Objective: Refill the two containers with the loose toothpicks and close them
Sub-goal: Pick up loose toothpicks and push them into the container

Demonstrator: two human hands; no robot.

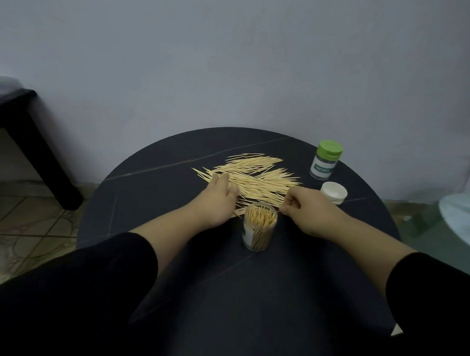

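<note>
A heap of loose toothpicks (258, 178) lies spread across the middle of the round dark table (153, 201). In front of it stands an open clear container (260, 226), upright and partly filled with toothpicks. My left hand (220, 197) lies on the heap's left edge with fingers fairly straight, and a small bundle of toothpicks shows under its palm. My right hand (304, 207), just right of the open container, has its fingers curled and pinches toothpicks at the heap's near edge. A second container with a green lid (325, 159) stands shut at the back right.
A white lid (333, 192) lies on the table to the right, between the green-lidded container and my right hand. A dark piece of furniture (30, 138) stands at the left on a tiled floor. A pale wall rises right behind the table.
</note>
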